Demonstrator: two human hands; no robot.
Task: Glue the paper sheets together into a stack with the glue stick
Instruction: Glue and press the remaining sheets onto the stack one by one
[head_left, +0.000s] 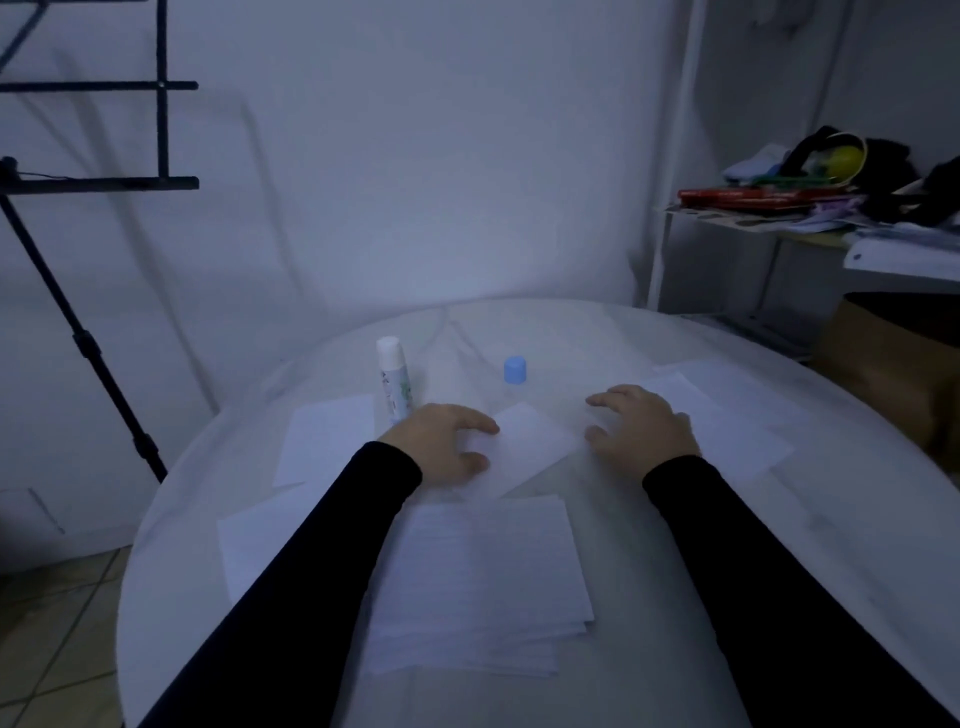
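Observation:
A stack of white paper sheets (483, 582) lies near me on the round white table (831, 519). Beyond it a single white sheet (530, 441) lies tilted between my hands. My left hand (447, 447) rests at that sheet's left edge, fingers and thumb touching it. My right hand (641, 428) hovers or rests just to its right, fingers spread and holding nothing. The uncapped white glue stick (393, 379) stands upright behind my left hand. Its blue cap (515, 370) stands apart, further right.
More loose sheets lie at the left (327, 441), front left (260, 540) and right (727, 431) of the table. A black stand (83, 338) is at the left. A cluttered shelf (810, 208) and a brown bag (893, 358) stand at the right.

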